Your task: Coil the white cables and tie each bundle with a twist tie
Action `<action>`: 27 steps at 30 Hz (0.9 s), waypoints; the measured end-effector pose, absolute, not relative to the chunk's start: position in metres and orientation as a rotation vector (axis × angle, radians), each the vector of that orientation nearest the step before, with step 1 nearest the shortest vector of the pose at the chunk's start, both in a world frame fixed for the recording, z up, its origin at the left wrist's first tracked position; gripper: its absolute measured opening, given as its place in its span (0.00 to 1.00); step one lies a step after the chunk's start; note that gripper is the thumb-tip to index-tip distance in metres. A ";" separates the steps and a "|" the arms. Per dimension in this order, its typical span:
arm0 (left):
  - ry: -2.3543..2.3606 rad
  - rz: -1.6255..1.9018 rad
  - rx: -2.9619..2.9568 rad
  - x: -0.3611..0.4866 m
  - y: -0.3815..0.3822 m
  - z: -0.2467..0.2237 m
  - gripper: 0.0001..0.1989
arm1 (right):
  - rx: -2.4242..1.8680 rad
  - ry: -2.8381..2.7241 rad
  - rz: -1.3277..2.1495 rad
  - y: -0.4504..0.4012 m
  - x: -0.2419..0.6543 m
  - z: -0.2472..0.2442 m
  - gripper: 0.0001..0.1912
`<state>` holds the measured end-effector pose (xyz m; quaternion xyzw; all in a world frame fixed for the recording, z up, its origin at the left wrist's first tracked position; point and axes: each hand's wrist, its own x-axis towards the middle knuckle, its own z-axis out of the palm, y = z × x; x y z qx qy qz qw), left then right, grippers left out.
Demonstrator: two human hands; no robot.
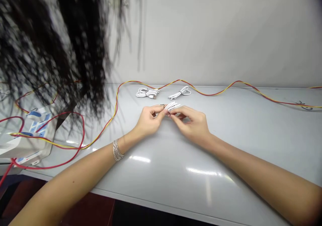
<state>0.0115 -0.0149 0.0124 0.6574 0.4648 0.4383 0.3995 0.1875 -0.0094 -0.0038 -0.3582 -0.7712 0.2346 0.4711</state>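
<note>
My left hand (150, 119) and my right hand (190, 122) meet over the middle of the grey table. Between their fingertips is a small bundle of white cable (172, 105). A dark tie shows at the bundle, one end above my left fingertips and another at my right fingertips. Both hands are closed in a pinch. Just behind them lie two more coiled white cables: one with a USB plug (147, 92) at the left, and another (180, 93) at the right, each bound with a dark tie.
A red and yellow twisted wire (213, 94) winds along the back of the table (161, 172). White power strips (37, 132) with red wires stand at the left. A dark tie (304, 105) lies at the far right. Dark hair covers the upper left.
</note>
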 end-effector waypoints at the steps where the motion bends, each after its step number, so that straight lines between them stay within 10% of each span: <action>1: 1.191 1.093 1.682 0.012 -0.015 0.013 0.12 | -0.872 -1.893 0.560 -0.009 0.188 -0.004 0.05; 27: 1.191 0.924 1.880 0.011 -0.016 0.007 0.14 | -0.840 -1.998 0.489 -0.008 0.189 -0.009 0.07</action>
